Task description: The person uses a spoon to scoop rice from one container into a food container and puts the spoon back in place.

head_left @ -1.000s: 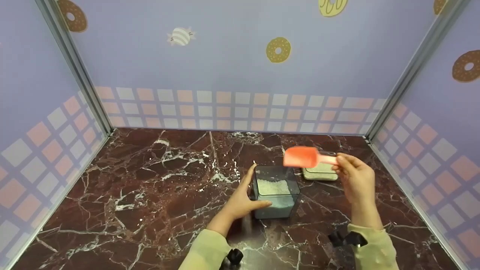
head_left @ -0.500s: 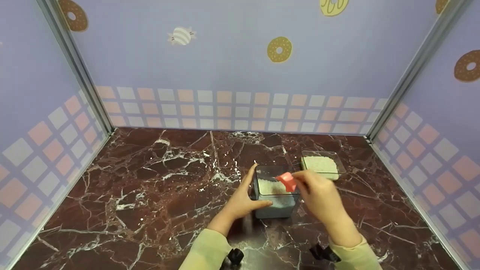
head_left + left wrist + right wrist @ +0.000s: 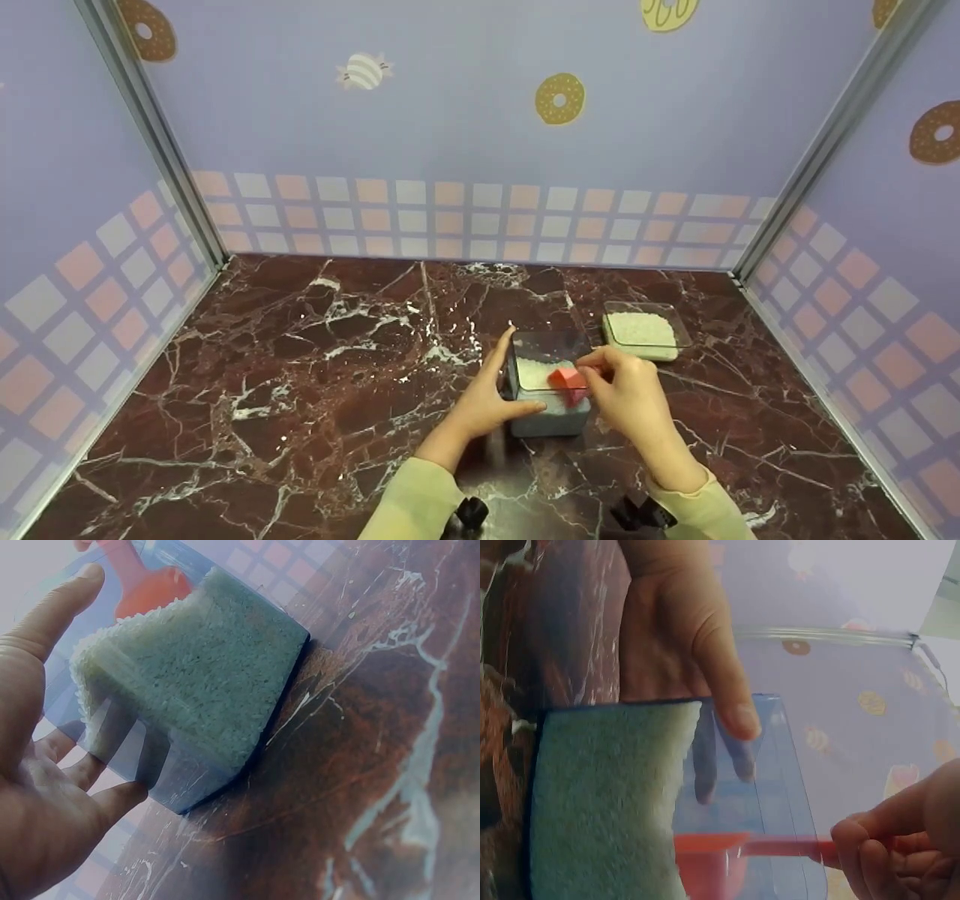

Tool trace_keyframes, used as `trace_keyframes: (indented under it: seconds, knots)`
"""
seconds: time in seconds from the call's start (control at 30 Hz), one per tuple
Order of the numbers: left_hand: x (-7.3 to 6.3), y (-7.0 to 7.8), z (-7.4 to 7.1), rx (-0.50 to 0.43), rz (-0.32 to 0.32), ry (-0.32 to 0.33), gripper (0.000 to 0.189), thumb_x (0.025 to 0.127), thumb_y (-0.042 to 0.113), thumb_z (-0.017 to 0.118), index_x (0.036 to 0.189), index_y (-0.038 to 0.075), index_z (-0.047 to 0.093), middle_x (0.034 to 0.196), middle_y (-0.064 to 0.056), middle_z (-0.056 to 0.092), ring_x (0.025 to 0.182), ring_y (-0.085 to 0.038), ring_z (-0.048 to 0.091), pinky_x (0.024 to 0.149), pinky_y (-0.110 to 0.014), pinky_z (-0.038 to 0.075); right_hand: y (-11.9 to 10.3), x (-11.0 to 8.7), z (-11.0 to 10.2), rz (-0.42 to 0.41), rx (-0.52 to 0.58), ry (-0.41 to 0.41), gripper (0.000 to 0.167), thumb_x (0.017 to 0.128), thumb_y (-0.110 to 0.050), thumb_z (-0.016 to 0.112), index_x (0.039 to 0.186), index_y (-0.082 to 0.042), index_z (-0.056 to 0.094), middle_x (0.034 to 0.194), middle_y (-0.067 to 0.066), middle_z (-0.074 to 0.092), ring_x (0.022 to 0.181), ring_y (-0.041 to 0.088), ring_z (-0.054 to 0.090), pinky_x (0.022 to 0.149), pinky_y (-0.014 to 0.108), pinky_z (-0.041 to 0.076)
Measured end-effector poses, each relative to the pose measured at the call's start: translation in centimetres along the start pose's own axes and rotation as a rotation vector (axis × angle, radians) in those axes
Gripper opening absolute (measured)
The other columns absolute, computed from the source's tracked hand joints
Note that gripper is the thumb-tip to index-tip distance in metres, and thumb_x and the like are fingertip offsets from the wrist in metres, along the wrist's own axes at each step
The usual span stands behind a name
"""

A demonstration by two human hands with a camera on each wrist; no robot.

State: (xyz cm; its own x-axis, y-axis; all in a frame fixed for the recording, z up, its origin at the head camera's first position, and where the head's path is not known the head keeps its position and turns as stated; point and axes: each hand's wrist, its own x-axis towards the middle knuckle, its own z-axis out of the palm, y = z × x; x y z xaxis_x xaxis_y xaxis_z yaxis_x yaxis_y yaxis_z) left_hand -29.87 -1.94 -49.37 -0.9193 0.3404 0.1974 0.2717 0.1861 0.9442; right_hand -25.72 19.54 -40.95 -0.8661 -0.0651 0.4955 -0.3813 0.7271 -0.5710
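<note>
A clear bluish square container stands upright on the marbled tabletop, filled about halfway or more with white rice. My left hand grips its left side, the thumb along the near face and the other fingers spread over the side. Inside the container, the red-orange scoop has its bowl down at the rice surface, partly sunk in the grains. The right hand pinches the scoop's pink handle at its end, over the right rim. Most of the handle is hidden by that hand in the head view.
Behind and to the right stands a small clear box with white rice in it. White specks lie scattered on the marbled tabletop left of the container. Patterned panels enclose the back and both sides.
My right hand has brought the scoop leftward and down, from above the small box into the square container. The scoop tipped and lowered onto the rice. The left hand stays put.
</note>
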Motion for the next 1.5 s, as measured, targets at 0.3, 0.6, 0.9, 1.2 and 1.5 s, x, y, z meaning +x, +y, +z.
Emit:
trace_keyframes:
  seconds: [0.3,0.6,0.9,1.2,1.5]
  knots:
    - [0.1,-0.1,0.1,0.008,0.007,0.001,0.122,0.076,0.033,0.092,0.167,0.031,0.011,0.168,-0.02,0.026,0.147,-0.044,0.04,0.121,-0.062,0.034,0.5,0.7,0.4,0.281,0.298,-0.056,0.006,0.089,0.005,0.072,0.092,0.003,0.077,0.074,0.014,0.075,0.057,0.012,0.067,0.052,0.017,0.052]
    - [0.1,0.1,0.1,0.023,-0.014,0.008,0.121,0.076,0.035,0.092,0.166,0.034,0.011,0.17,-0.019,0.023,0.15,-0.043,0.034,0.122,-0.064,0.03,0.8,0.9,1.1,0.367,0.495,-0.054,0.008,0.09,0.008,0.069,0.097,0.009,0.075,0.081,0.016,0.075,0.059,0.011,0.068,0.059,0.026,0.062]
    - [0.1,0.0,0.3,0.023,0.003,0.01,0.121,0.076,0.03,0.092,0.167,0.032,0.011,0.17,-0.019,0.023,0.154,-0.043,0.03,0.124,-0.065,0.025,0.8,1.1,1.2,0.447,0.67,-0.029,0.011,0.091,0.01,0.067,0.101,0.014,0.072,0.078,0.01,0.073,0.058,0.012,0.069,0.06,0.022,0.062]
    - [0.2,0.0,0.2,0.019,0.016,-0.004,0.12,0.078,0.031,0.091,0.167,0.031,0.011,0.171,-0.018,0.019,0.157,-0.042,0.022,0.125,-0.065,0.023,1.8,1.7,0.7,0.532,0.849,-0.031,0.016,0.094,0.011,0.062,0.107,0.019,0.066,0.072,0.006,0.071,0.057,0.01,0.069,0.059,0.019,0.059]
    - [0.3,0.0,0.1,0.013,0.011,-0.005,0.119,0.078,0.03,0.091,0.167,0.031,0.011,0.172,-0.016,0.018,0.157,-0.043,0.021,0.124,-0.066,0.025,3.8,2.4,0.1,0.657,0.955,-0.087,0.012,0.097,0.005,0.061,0.1,0.003,0.072,0.069,0.002,0.07,0.055,0.004,0.067,0.054,0.011,0.053]
